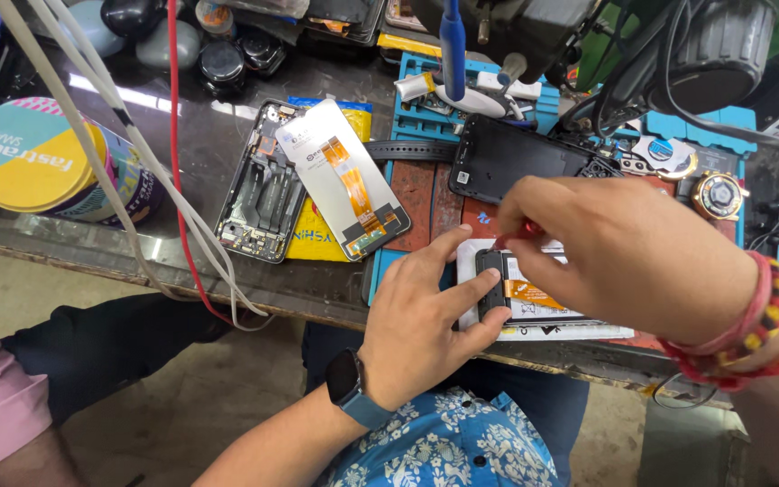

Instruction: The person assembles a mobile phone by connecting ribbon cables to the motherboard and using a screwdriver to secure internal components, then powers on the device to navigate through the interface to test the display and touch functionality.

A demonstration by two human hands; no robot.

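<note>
Our left hand (421, 316) presses flat on the opened phone (534, 302), its orange flex ribbon glossy. Our right hand (624, 243) pinches a red-handled tool (517, 233) near the bench (317, 289) edge.

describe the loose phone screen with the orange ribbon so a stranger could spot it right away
Start at the dark workbench and find the blue repair mat; just left of it an opened phone frame lies flat. The screen panel leans across that frame's right edge, over a yellow packet. It alone shows a pale back with an orange ribbon down its middle.

phone repair workshop | opened phone frame (257, 185) | blue repair mat (426, 108)
</note>
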